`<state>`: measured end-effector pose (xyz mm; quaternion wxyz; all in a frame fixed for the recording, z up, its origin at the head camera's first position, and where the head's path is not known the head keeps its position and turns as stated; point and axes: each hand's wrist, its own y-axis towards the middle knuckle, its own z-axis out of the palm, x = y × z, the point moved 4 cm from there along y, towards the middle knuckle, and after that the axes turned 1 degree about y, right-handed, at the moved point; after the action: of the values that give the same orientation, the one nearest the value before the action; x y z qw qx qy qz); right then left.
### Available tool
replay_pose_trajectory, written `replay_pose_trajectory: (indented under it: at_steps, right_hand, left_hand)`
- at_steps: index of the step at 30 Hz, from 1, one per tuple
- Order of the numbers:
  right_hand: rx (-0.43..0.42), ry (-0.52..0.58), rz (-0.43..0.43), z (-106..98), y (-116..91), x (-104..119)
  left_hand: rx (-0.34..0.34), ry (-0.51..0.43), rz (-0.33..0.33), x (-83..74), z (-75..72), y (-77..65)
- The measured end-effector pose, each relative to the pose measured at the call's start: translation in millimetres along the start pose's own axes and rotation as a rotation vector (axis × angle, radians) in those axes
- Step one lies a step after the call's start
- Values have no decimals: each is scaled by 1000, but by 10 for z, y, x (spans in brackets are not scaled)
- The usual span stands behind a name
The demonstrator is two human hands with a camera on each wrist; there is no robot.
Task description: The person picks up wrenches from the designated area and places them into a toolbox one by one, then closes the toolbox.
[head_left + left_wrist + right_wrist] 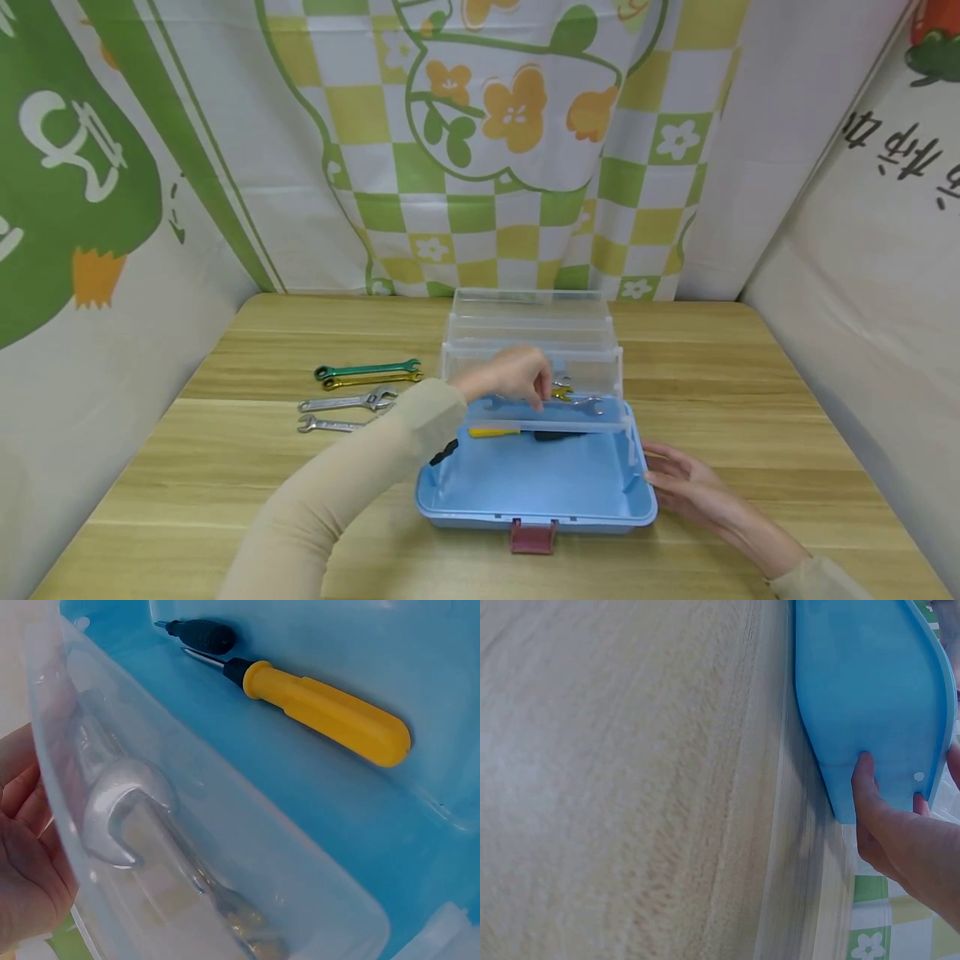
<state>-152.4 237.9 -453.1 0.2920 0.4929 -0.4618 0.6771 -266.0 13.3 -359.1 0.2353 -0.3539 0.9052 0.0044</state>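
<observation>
My left hand (520, 375) reaches down into the clear upper tray (457, 371) of a blue toolbox (540, 483). Its bent fingers pinch a silver open-end wrench (588, 406) lying along that tray; the grip shows only blurrily through the plastic in the left wrist view. Behind it in the tray is a gold wrench (562, 392). My right hand (693, 487) rests against the toolbox's right side, fingers extended, with the thumb (866, 784) on the blue outer wall. A yellow-handled screwdriver (330, 712) and a black-handled screwdriver (202, 636) lie on the box floor.
Left of the box on the wooden table (225, 467) lie a green ratchet wrench (367, 369), a gold ratchet wrench (375, 380), an adjustable wrench (341, 403) and a silver wrench (330, 425), partly behind my left sleeve. A maroon latch (532, 537) hangs at the box's front.
</observation>
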Motion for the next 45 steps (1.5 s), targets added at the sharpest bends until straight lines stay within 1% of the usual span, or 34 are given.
replay_pose_trajectory:
  at_steps: [7, 12, 15, 19, 32, 45]
  right_hand:
    - [19, -1, -25, -1, 2, -6]
    - [22, -12, -36, -3, 2, -9]
    - [8, -15, -22, -2, 5, -12]
    - [4, -15, -16, -2, 3, -10]
    - [20, 1, -38, -9, 5, -22]
    - [11, 7, -36, -12, 5, -23]
  left_hand:
    - [6, 1, -32, 1, 10, 19]
    - [0, 48, -46, -14, 11, 21]
    - [-3, 76, -52, -26, 16, 17]
    - [3, 101, -56, -42, 27, 13]
    - [18, 178, -58, -61, 56, 23]
    - [22, 201, -49, -68, 64, 29]
